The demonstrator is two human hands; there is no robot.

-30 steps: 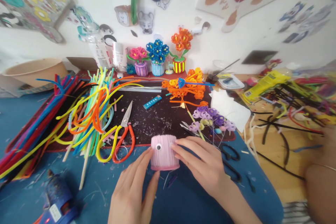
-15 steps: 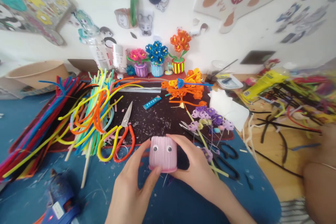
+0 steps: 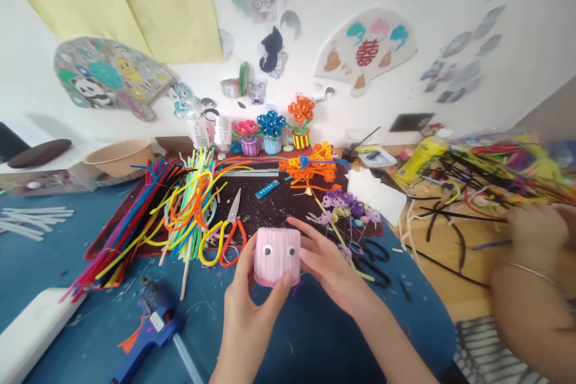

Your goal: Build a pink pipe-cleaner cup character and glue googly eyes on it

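A small pink ribbed cup [image 3: 275,255] with two googly eyes faces me just above the blue table mat [image 3: 54,258]. My left hand [image 3: 252,312] is closed round its left side and bottom, thumb on the lower rim. My right hand [image 3: 330,270] presses its fingers against the cup's right side. Orange-handled scissors [image 3: 229,231] lie just left of the cup, and purple pipe-cleaner flowers [image 3: 344,204] lie to its right.
A heap of coloured pipe cleaners [image 3: 180,210] covers the left. A blue glue gun [image 3: 148,333] lies front left, black scissors [image 3: 375,255] to the right. Small flower pots [image 3: 272,132] stand by the wall. Another person's hand [image 3: 531,228] reaches among black stems at the right.
The cup was turned until both eyes face me and lifted slightly off the mat. My view has pulled back and tilted up, showing more wall and table.
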